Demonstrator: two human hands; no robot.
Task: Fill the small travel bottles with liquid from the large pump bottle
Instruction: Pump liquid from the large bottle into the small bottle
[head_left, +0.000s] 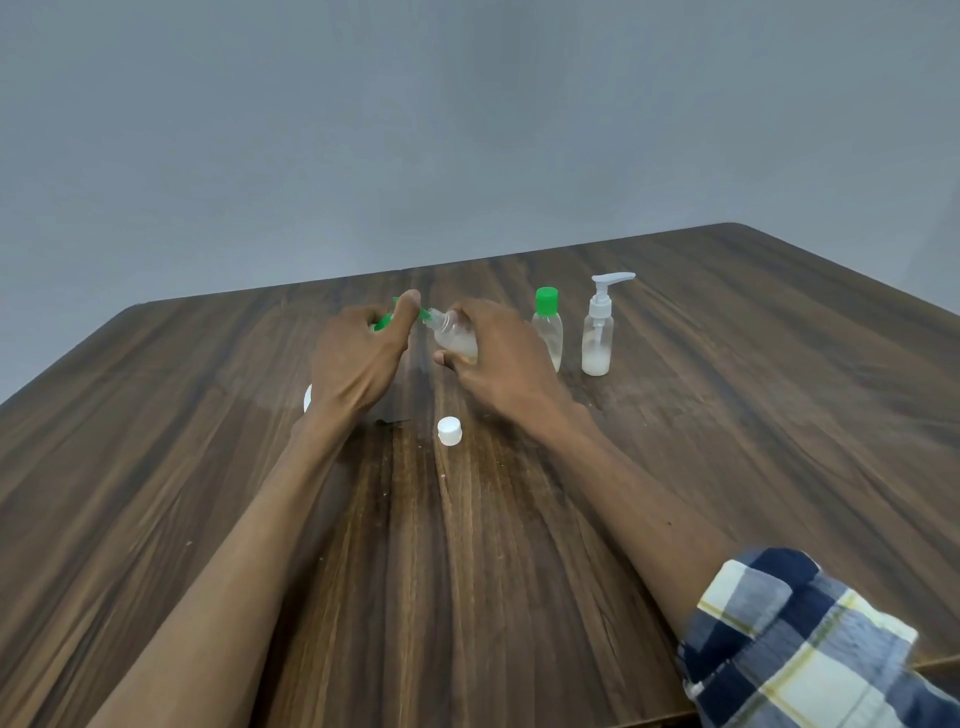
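Scene: A person seated at a dark wood-grain surface (727, 415) works two bare hands over a set of small plastic bottles.
Right hand (498, 358): Grip wrapped round a clear travel bottle (453, 335), tilted with its open neck pointing left, a little pale liquid pooled in its lower side.
Left hand (358, 358): Fingers curled on a green cap (387, 318), thumb over the top; the hand hides most of it, so whether the cap is already touching the neck cannot be told.
Capped bottle (548, 332): A second travel bottle, green lid on, stands upright just right of the hands.
Pump bottle (598, 332): Upright beside it, white liquid low in its base.
Loose cap (449, 431): A white cap lies on the surface nearer the person; another white item shows partly behind the left wrist.
Handling: The held bottle looks light and thin-walled, likely to give under a squeeze and to spill while tilted and open. A hold round the belly, gentle, seems soundest; smooth plastic may turn slippery if wet.
Stage: Probably capping the second bottle.
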